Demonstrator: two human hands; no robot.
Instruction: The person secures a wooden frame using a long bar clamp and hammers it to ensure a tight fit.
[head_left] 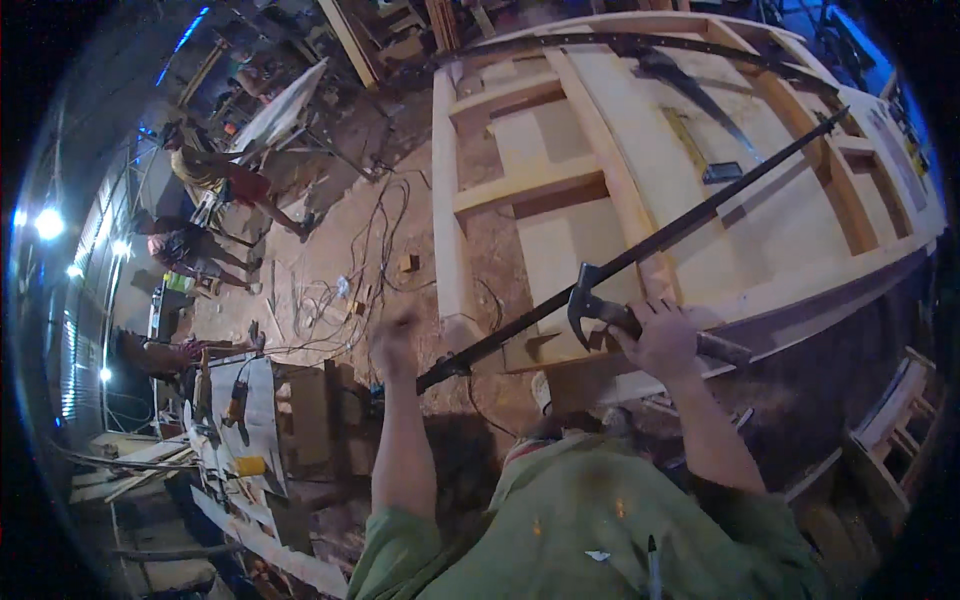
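Observation:
My right hand (660, 340) is wrapped round the handle of a claw hammer (588, 305), whose metal head points left, by the near edge of a large pale wooden frame (530, 190). A long dark bar clamp (690, 205) runs diagonally across the frame, and the hammer head overlaps it in view. Raised near the clamp's lower left end, my left hand (397, 345) is smeared by motion, so its fingers cannot be made out. The clamp's end fitting (455, 366) lies just to the right of that wrist.
A second dark bar (640, 40) spans the frame's far side. A small black-rimmed object (722, 172) lies inside the frame. Cables (385, 240) and a wood block (408, 262) are on the floor. Several people work at the left, one in red shorts (250, 185). A cluttered bench (250, 400) stands left.

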